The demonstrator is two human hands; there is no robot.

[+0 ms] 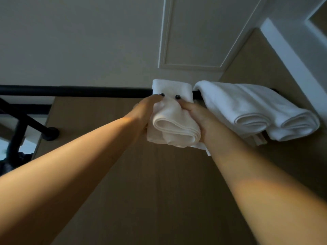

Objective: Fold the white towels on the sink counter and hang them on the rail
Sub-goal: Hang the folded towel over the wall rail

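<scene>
A small folded white towel (172, 124) hangs over the black rail (79, 91) above me, its folded end facing the camera. My left hand (144, 112) grips its left side and my right hand (196, 117) grips its right side, thumbs pressed on the front near the rail. Just to the right, two larger folded white towels (251, 106) hang over the same rail, side by side and touching.
The rail runs along a tan wall (159, 183), with a long bare stretch to the left of the towels. A black bracket (50, 133) and lower black bars sit at the left. White panelled ceiling is above, a white frame at the right.
</scene>
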